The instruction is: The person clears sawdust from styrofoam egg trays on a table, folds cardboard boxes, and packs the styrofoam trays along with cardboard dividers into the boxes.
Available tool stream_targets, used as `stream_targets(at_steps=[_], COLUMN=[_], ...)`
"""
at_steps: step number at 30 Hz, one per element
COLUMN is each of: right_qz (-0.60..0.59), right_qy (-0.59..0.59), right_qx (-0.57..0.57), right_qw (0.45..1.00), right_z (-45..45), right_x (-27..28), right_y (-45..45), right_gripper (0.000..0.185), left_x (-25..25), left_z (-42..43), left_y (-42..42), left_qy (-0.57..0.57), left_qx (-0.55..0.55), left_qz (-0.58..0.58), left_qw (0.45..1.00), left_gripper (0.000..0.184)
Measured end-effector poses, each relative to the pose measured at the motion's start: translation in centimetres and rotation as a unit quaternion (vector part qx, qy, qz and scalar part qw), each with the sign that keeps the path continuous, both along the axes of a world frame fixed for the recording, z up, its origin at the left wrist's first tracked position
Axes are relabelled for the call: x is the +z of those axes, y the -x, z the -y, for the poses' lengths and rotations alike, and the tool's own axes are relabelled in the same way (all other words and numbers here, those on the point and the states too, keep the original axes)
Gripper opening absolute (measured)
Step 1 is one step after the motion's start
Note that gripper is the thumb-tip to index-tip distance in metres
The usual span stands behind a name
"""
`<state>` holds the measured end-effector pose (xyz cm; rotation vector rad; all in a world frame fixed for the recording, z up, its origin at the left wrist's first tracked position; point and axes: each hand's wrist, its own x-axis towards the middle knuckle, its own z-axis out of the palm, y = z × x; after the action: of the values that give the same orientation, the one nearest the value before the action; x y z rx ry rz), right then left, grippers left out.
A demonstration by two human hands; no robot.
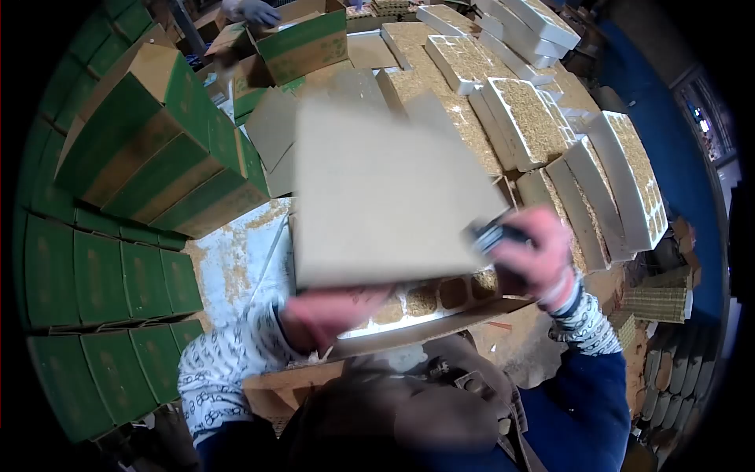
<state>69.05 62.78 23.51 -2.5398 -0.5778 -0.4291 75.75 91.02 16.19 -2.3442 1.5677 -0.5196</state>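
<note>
A flat sheet of plain cardboard (385, 197), blurred by motion, stands out in front of me. Beneath it is an open carton (448, 316) holding a white foam tray (397, 308) whose round cells contain brown, grainy material. My left hand (338, 309) reaches under the near edge of the sheet; its fingers are hidden there. At the sheet's right edge, my right hand (539, 248) is closed around a small dark object (497, 236) with a pale stripe, too smeared to name.
Green and brown cartons (149, 134) are stacked to the left. White foam trays (523, 122) filled with the grainy material lie at the back and right. A gloved hand (258, 12) of another person is beside an open green carton (303, 47) at the back.
</note>
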Motion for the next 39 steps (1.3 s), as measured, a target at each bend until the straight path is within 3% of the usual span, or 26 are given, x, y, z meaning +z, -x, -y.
stream_targets(at_steps=[1, 2, 5, 7, 8, 9, 11, 13, 16, 18, 19, 21, 22, 23, 25, 26, 27, 28, 31, 32, 33, 34, 35, 36, 38, 39], right_qz=[0.088, 0.017, -0.173, -0.299, -0.331, -0.357, -0.309, -0.072, -0.160, -0.263, -0.289, -0.369, -0.289, -0.210, -0.414, -0.467, -0.552, -0.439, -0.467, -0.419, -0.426, -0.448, -0.452, -0.458, -0.439, -0.425], right_qy=[0.162, 0.250, 0.283, 0.177, 0.158, 0.140, 0.094, 0.187, 0.352, 0.229, 0.138, -0.138, -0.159, -0.185, -0.239, -0.186, -0.198, -0.301, -0.275, -0.303, -0.339, -0.368, -0.386, -0.397, -0.386, -0.373], right_qx=[0.122, 0.198, 0.177, 0.220, 0.266, 0.313, 0.163, 0.189, 0.130, 0.195, 0.250, 0.086, 0.008, -0.071, -0.113, -0.041, -0.100, -0.051, -0.157, -0.140, -0.107, -0.098, -0.093, -0.087, -0.112, -0.132], right_qw=[0.975, 0.947, 0.927, 0.912, 0.891, 0.869, 0.932, 0.961, 0.913, 0.917, 0.914, 0.915, 0.944, 0.957, 0.871, 0.864, 0.804, 0.845, 0.825, 0.844, 0.832, 0.809, 0.799, 0.791, 0.804, 0.815], right_z=[-0.9, -0.9, 1.1, 1.7, 1.7, 1.8, 0.9, -2.0, -3.7, -1.4, 1.2, 4.4, 7.4, 10.0, 12.2, 12.6, 7.9, 4.1, 4.0, 4.6, 5.3, 6.2, 7.7, 9.2, 9.4, 9.0], right_x=[-0.1, -0.7, -3.9, -4.9, -4.7, -4.5, -1.9, -2.0, -6.9, -7.0, -6.7, -1.0, -0.4, -0.4, -4.4, -10.1, -10.7, -13.1, -12.9, -13.8, -14.1, -14.5, -15.6, -16.9, -16.1, -14.3], right_y=[-0.1, 0.2, 0.9, 0.5, -0.4, -1.6, -3.1, -3.9, -2.8, -4.4, -5.3, -4.6, -4.4, -3.8, -2.8, -3.1, -2.7, -2.4, -1.5, -0.9, -0.9, -0.8, -0.6, -0.6, -1.3, -1.9], right_gripper=[0.028, 0.027, 0.031, 0.036, 0.038, 0.040, 0.042, 0.052, 0.070, 0.064, 0.062, 0.062, 0.065, 0.068, 0.079, 0.088, 0.084, 0.076, 0.063, 0.057, 0.049, 0.044, 0.043, 0.041, 0.034, 0.032], left_x=[1.4, 3.3, 7.4, 4.5, 2.2, -0.4, -2.3, -2.7, -2.5, -2.3, -2.4, -2.9, -2.2, -3.9, -2.9, -2.7, -2.7, -3.3, -4.8, -7.0, -7.1, -12.2, -15.8, -19.9, -18.1, -17.9], left_z=[-0.6, -1.5, -4.2, -5.5, -5.8, -6.0, -5.3, -5.3, -4.5, -3.7, -4.1, -5.2, -5.6, -6.2, -5.2, -3.2, -1.4, -1.4, -4.2, -5.4, -4.9, -5.6, -7.2, -7.1, -3.4, -2.4], left_y=[1.3, 2.2, 3.4, 3.9, 4.2, 4.3, 4.9, 5.0, 5.1, 5.4, 5.7, 5.2, 5.1, 5.5, 4.9, 4.3, 3.7, 3.3, 2.4, 3.3, 3.9, 4.3, 5.6, 7.3, 9.6, 9.5], left_qy=[0.018, 0.034, 0.074, 0.257, 0.348, 0.448, 0.601, 0.605, 0.638, 0.683, 0.658, 0.616, 0.549, 0.582, 0.445, 0.307, 0.164, 0.145, 0.285, 0.424, 0.630, 0.739, 0.680, 0.632, 0.552, 0.555], left_qx=[0.056, 0.113, 0.262, 0.244, 0.238, 0.219, 0.203, 0.199, 0.187, 0.183, 0.193, 0.212, 0.213, 0.203, 0.217, 0.180, 0.140, 0.127, 0.153, 0.190, 0.181, 0.175, 0.316, 0.341, 0.255, 0.216], left_qz=[-0.048, -0.094, -0.225, -0.298, -0.328, -0.434, -0.484, -0.441, -0.429, -0.411, -0.400, -0.364, -0.339, -0.352, -0.408, -0.388, -0.357, -0.361, -0.519, -0.477, -0.555, -0.505, -0.566, -0.594, -0.526, -0.529], left_qw=[0.997, 0.989, 0.936, 0.886, 0.845, 0.750, 0.603, 0.633, 0.612, 0.576, 0.608, 0.665, 0.734, 0.704, 0.767, 0.850, 0.909, 0.912, 0.791, 0.746, 0.511, 0.411, 0.342, 0.362, 0.594, 0.604], left_gripper=[0.047, 0.051, 0.062, 0.064, 0.066, 0.067, 0.066, 0.067, 0.066, 0.060, 0.058, 0.053, 0.050, 0.049, 0.049, 0.049, 0.049, 0.054, 0.056, 0.062, 0.065, 0.065, 0.052, 0.048, 0.044, 0.044])
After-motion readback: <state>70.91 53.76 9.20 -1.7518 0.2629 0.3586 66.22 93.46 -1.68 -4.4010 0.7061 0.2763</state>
